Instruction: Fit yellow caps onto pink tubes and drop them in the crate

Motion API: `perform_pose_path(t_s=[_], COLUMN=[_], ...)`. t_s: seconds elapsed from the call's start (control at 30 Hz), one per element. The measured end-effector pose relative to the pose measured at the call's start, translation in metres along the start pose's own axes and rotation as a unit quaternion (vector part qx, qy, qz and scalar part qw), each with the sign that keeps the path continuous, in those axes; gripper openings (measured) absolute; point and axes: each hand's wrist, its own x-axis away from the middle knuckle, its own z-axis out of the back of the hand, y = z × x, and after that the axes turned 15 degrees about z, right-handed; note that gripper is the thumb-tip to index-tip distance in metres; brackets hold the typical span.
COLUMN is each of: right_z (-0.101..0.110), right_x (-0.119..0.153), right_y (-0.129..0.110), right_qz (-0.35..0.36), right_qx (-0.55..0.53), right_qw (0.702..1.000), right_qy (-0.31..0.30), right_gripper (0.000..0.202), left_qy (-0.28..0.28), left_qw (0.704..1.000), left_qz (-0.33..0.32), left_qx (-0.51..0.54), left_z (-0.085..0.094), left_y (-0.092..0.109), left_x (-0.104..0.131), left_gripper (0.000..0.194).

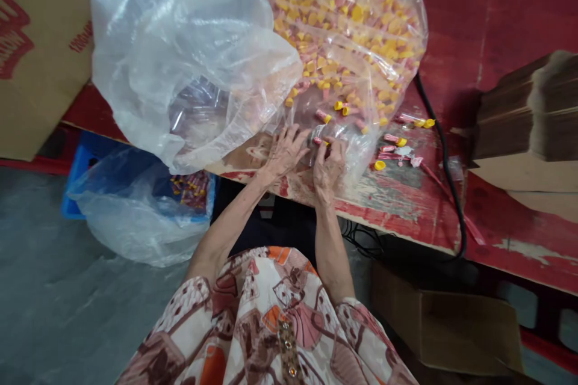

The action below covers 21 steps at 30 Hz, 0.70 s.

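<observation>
- state of hands?
- left hand (286, 153): fingers spread, palm down. right hand (330, 163): narrowed at a tube (318, 141) near the front edge of the worktop (392, 195); whether gripped, cannot tell.
- method?
- a light pinch, clear of the loose bag (354, 51), should suit.
- materials?
- tube: slim, pink, yellow-ended. bag: thin, clear, creased. worktop: red paint, scuffed.

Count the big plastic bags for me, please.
3: the whitish bag on the table; the clear bag of yellow-capped tubes, to its right; and the thin bag draped over the blue crate, below the table's edge. Others may be hidden underneath.
</observation>
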Motion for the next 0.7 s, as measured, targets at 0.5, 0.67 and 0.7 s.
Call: perform_pose_path(t_s=[0.5,0.67,0.7], right_z=[0.005,0.008,0.008], right_x=[-0.001,-0.003,-0.004], right_y=[-0.002,-0.003,-0.003], right_qz=[0.019,-0.001,0.003], right_qx=[0.002,0.018,0.018], right_qw=[0.999,1.0,0.999], right_qy=[-0.03,-0.022,-0.04], right_gripper=[0.04,0.033,0.032], left_qy=[0.015,0.073,0.072], left_qw=[0.999,0.991,0.988], left_qz=[0.002,-0.041,-0.045], left_qx=[-0.043,0.105,0.128], left_z=[0.02,0.017,0.015], left_y=[0.02,0.014,0.011], left_x=[0.015,0.017,0.017], left_gripper=[0.033,0.029,0.026])
